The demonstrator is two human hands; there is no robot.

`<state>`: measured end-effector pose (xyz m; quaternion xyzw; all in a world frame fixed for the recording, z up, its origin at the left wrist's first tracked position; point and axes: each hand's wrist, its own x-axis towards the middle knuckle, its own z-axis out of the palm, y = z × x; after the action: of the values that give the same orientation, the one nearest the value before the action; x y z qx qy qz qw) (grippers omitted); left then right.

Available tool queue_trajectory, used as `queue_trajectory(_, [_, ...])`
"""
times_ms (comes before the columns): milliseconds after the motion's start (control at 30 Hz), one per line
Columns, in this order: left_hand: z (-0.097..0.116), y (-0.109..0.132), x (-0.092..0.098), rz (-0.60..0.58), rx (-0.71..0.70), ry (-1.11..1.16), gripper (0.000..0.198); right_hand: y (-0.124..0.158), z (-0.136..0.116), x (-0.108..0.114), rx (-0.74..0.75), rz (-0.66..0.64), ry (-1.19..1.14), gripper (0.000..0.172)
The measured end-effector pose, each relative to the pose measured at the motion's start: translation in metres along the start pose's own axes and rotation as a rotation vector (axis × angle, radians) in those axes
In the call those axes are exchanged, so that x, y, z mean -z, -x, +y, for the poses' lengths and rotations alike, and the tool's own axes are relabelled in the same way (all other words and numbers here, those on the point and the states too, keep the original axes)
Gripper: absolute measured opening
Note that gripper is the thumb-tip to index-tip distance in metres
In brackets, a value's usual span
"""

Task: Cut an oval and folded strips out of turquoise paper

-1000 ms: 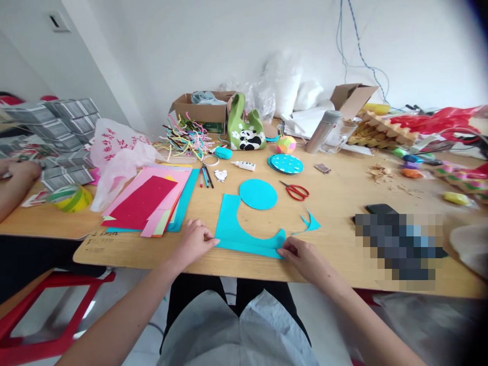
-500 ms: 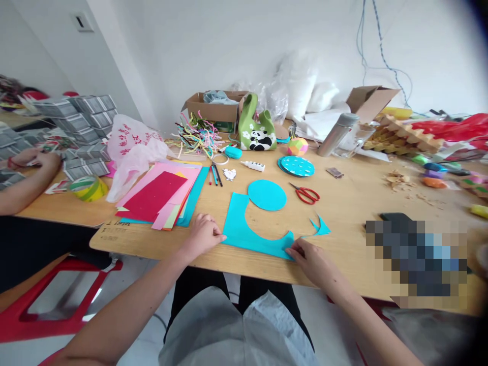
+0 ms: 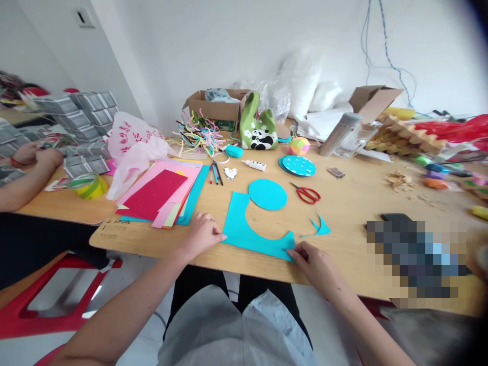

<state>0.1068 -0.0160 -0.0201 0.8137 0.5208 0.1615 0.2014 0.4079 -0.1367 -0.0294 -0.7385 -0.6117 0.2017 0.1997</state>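
A turquoise paper sheet (image 3: 244,231) with a round cut-out lies near the front edge of the wooden table (image 3: 354,203). My left hand (image 3: 202,235) pinches its near left corner, fingers closed. My right hand (image 3: 314,264) pinches its near right corner, fingers closed. Beyond the sheet lies the cut turquoise circle (image 3: 267,194). A small turquoise scrap (image 3: 319,227) rests to the right of the sheet. Red-handled scissors (image 3: 307,193) lie past the scrap.
A stack of coloured paper (image 3: 162,195) sits to the left, with pens (image 3: 214,174) beside it. A glue bottle (image 3: 253,164), a dotted disc (image 3: 297,165), a panda bag (image 3: 257,127) and cardboard boxes (image 3: 215,107) stand further back. Another person's arm (image 3: 26,175) rests at far left, near a tape roll (image 3: 88,186).
The view has shifted so the table sits further right in the picture. Both hands keep their pinch on the sheet's near corners; my right hand has slid slightly toward the table edge.
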Motion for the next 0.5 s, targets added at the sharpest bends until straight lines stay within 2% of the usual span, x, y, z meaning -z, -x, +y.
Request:
queue_trajectory(133, [-0.004, 0.002, -0.001, 0.000, -0.017, 0.006, 0.014, 0.002, -0.003, 0.007, -0.034, -0.014, 0.022, 0.033])
queue_trajectory(333, [-0.008, -0.001, 0.000, -0.026, -0.029, 0.012, 0.017, -0.005, -0.012, 0.020, -0.101, -0.138, 0.072, 0.039])
queue_trajectory(500, [-0.007, 0.001, 0.001, -0.019, -0.043, 0.029, 0.020, -0.009, -0.012, 0.019, -0.118, -0.135, 0.076, 0.040])
